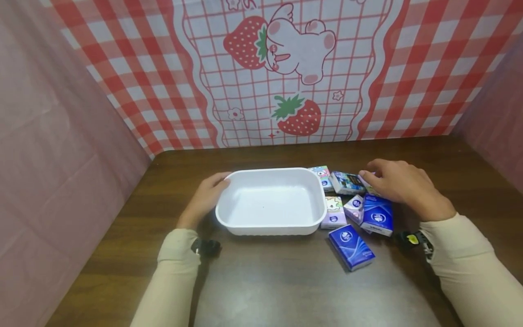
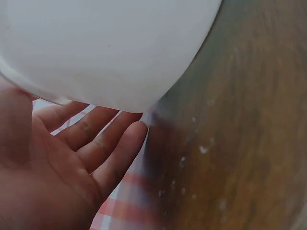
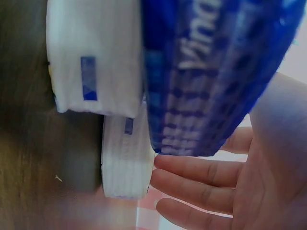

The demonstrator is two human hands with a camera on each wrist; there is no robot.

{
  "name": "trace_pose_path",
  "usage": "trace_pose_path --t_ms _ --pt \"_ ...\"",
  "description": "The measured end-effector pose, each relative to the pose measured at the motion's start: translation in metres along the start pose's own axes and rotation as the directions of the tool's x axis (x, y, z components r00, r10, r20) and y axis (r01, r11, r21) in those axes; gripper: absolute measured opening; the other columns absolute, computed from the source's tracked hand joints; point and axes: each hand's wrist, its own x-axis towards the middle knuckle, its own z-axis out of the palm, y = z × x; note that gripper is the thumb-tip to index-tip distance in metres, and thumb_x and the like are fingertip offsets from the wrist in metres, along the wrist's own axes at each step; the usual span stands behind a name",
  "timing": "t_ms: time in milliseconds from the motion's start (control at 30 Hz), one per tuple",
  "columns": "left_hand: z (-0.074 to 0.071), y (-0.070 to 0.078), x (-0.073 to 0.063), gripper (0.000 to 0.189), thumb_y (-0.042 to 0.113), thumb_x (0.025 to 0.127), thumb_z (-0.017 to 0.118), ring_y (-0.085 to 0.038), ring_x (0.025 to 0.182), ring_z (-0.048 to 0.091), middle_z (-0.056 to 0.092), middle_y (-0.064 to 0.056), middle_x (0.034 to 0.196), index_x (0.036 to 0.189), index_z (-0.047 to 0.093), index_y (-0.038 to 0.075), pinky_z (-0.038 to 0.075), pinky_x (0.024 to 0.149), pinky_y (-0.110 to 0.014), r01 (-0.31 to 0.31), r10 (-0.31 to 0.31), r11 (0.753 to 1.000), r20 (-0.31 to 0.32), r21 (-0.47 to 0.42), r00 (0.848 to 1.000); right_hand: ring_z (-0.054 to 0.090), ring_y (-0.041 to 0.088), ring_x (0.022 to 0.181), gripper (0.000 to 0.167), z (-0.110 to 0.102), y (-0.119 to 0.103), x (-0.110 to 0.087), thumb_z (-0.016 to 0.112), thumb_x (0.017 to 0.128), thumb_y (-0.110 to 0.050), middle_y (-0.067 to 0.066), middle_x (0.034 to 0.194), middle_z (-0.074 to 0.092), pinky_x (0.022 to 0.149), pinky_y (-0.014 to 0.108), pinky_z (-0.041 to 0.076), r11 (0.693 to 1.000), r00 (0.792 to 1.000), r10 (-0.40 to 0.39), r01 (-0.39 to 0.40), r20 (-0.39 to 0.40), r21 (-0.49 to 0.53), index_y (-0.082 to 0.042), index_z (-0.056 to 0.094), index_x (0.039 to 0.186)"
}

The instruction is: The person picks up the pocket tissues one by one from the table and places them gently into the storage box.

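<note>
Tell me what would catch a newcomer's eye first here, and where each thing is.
First comes the red-and-white strawberry cloth hanging behind the table, with its cartoon figure printed sideways. Next is the empty white tub near the middle of the table, the left hand at its left end. Then the jumble of tissue packs beside the tub's right end, several bright blue, the right hand among them.

A white tub stood on the brown surface. The left hand touched its rim at ten o'clock; tissue packs clustered at three, beneath the right hand. Another blue pack lay at four o'clock.
</note>
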Motion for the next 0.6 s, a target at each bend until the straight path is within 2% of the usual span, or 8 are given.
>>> trace_pose_path --t_ms 200,467,600 --pt "0.0007 -0.0006 0.0004 0.040 0.034 0.103 0.053 -0.027 0.117 0.059 0.061 -0.008 0.133 0.138 0.059 0.015 0.050 0.096 -0.046 -0.003 0.003 1.000 -0.004 -0.030 1.000 0.054 0.051 0.111 0.074 0.0002 0.0006 0.0005 0.051 0.095 -0.062 0.031 0.127 0.057 0.080 0.070 0.045 1.000 1.000 0.010 -0.010 -0.001 -0.007 -0.002 0.051 0.140" --pt "0.0010 -0.0014 -0.0003 0.041 0.038 0.103 0.053 -0.023 0.111 0.063 0.063 -0.004 0.128 0.139 0.058 0.019 0.055 0.088 -0.042 0.035 -0.034 0.998 0.016 -0.059 0.999 0.056 0.050 0.109 0.070 0.0011 0.0011 0.0005 0.057 0.095 -0.056 0.031 0.125 0.059 0.079 0.068 0.046 1.000 1.000 0.011 -0.011 -0.004 0.003 -0.001 0.052 0.139" --pt "0.0014 -0.0006 -0.0007 0.041 0.037 0.103 0.053 -0.024 0.110 0.063 0.063 -0.005 0.128 0.139 0.058 0.018 0.055 0.088 -0.042 0.035 -0.034 0.998 0.016 -0.060 0.999 0.057 0.049 0.108 0.067 0.0019 0.0017 0.0012 0.060 0.095 -0.052 0.030 0.123 0.060 0.079 0.068 0.046 1.000 1.000 0.004 -0.005 -0.010 -0.007 -0.001 0.053 0.138"
